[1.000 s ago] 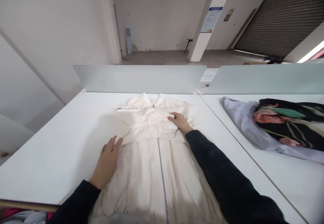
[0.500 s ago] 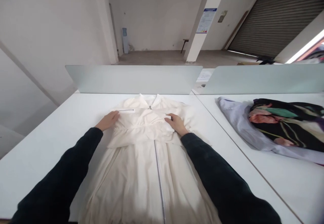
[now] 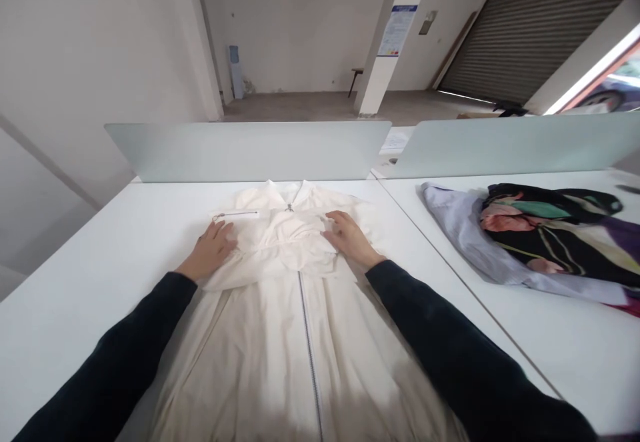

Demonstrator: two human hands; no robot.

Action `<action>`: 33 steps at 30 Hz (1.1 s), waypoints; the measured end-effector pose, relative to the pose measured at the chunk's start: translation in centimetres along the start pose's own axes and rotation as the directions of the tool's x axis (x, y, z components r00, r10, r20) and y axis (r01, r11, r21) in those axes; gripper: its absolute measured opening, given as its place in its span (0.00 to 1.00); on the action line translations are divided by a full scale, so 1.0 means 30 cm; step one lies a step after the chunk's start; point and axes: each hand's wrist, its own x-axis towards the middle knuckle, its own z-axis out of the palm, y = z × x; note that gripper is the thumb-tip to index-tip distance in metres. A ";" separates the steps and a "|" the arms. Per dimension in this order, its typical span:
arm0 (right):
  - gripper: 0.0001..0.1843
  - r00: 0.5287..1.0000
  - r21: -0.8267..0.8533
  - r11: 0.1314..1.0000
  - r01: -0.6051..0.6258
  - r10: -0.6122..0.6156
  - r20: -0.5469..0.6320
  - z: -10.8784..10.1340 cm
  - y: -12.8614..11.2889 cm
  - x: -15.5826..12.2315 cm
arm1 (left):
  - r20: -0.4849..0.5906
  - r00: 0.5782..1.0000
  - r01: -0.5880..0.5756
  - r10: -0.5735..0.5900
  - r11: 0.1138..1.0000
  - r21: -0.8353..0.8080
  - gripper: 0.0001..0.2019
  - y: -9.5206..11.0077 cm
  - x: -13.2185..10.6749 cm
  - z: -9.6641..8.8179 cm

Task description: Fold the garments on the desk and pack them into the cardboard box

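A cream zip-up jacket [image 3: 265,349] lies face up, its collar toward the far side and its lower part running off the bottom of the view. A long metal zip [image 3: 311,355] runs down its middle. Across the chest, gathered cloth lies folded over. My left hand [image 3: 213,250] rests with fingers stretched on the jacket's left edge, just below a small zipped pocket [image 3: 240,214]. On the other side, my right hand [image 3: 351,237] is over the folded cloth, thumb and fingers apart. Neither hand grips the fabric.
The jacket lies on a white table [image 3: 65,315]. Frosted dividers [image 3: 250,152] stand along the far edge. To the right, a pale lilac garment [image 3: 455,235] and a black patterned cloth [image 3: 540,242] lie in a heap. A seam [image 3: 465,282] separates two tabletops.
My left hand has come down and nearer, uncovering the pocket's end. My right hand has let go of the cloth and its fingers have spread. The view has shifted slightly.
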 end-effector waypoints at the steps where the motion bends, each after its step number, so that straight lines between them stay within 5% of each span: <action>1: 0.25 0.997 -0.083 0.993 0.078 -0.076 0.032 -0.020 -0.006 -0.032 | 0.027 1.000 0.001 -0.001 1.000 -0.009 0.30 0.030 -0.037 -0.017; 4: 0.26 0.971 -0.323 0.929 0.183 -0.119 0.209 -0.050 -0.018 -0.129 | 0.138 0.990 -0.031 0.029 0.999 0.014 0.29 0.116 -0.151 -0.034; 8: 0.28 0.941 -0.422 0.884 0.204 -0.057 0.334 -0.020 0.004 -0.178 | 0.183 0.981 -0.078 0.064 0.994 0.073 0.27 0.155 -0.209 0.018; 13: 0.27 0.941 -0.425 0.881 0.209 -0.062 0.333 0.017 0.055 -0.102 | 0.147 0.984 -0.115 0.101 0.990 0.085 0.27 0.125 -0.139 0.070; 21: 0.27 0.946 -0.416 0.896 0.156 -0.014 0.325 0.008 0.073 -0.020 | 0.122 0.988 -0.098 0.093 0.994 0.038 0.28 0.112 -0.054 0.053; 26: 0.28 0.927 -0.399 0.893 0.207 -0.049 0.373 -0.092 0.081 -0.141 | 0.163 0.986 -0.045 0.045 0.999 -0.006 0.31 0.086 -0.230 -0.007; 33: 0.25 0.929 -0.325 0.916 0.234 -0.112 0.354 -0.235 0.092 -0.458 | 0.077 0.989 -0.127 0.123 0.991 0.046 0.27 0.096 -0.571 -0.061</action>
